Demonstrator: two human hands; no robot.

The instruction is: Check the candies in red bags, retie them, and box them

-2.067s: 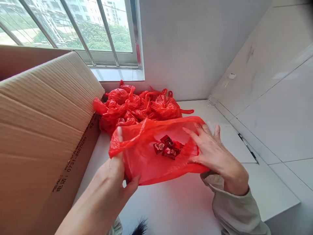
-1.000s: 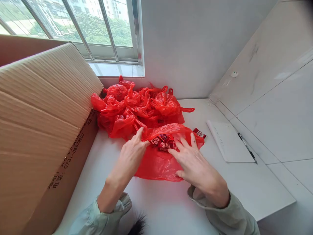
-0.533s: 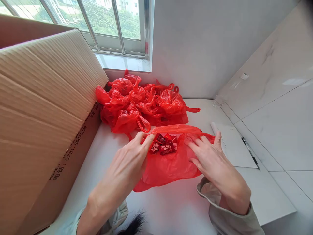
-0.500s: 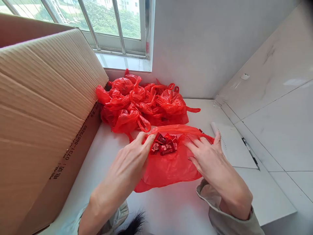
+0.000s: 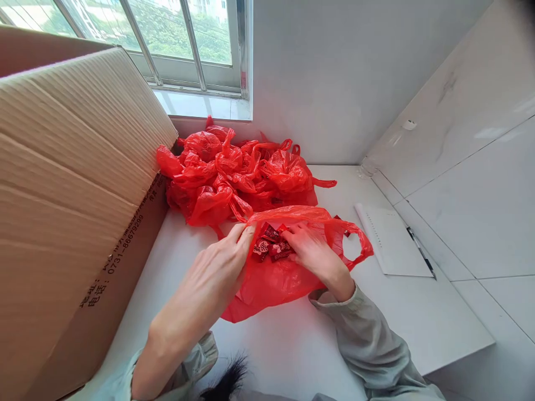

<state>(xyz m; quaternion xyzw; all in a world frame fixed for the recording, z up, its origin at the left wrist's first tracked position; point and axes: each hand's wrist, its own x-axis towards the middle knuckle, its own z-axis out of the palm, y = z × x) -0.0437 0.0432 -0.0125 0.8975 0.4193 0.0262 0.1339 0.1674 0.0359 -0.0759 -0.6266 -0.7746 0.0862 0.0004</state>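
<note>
A: What is taking up the most room?

B: A big cardboard box (image 5: 62,195) is standing along the left side, and a white counter (image 5: 292,356) is running from the near edge to the far wall.

A: And at the far end?

B: A pile of knotted red bags (image 5: 234,172) is lying against the wall, touching the box's far corner. Just near of it, the open red bag (image 5: 267,284) is lying flat in the middle of the counter, its mouth facing the pile.

A: Anything to the right?

B: A notepad (image 5: 393,245) is lying there, apart from the bag.

A: What are the hands doing?

B: The left hand (image 5: 217,267) is pinching the left edge of the bag's mouth between thumb and curled fingers. The right hand (image 5: 313,253) is resting on the plastic with its fingers bending down beside the wrapped sweets (image 5: 270,245); I cannot tell whether it is gripping or only pressing. One handle loop (image 5: 360,248) is lying free on its right.

A: The sweets?

B: They are lying inside the bag, between the two hands. A pen (image 5: 420,252) is lying along the notepad's right edge.
</note>
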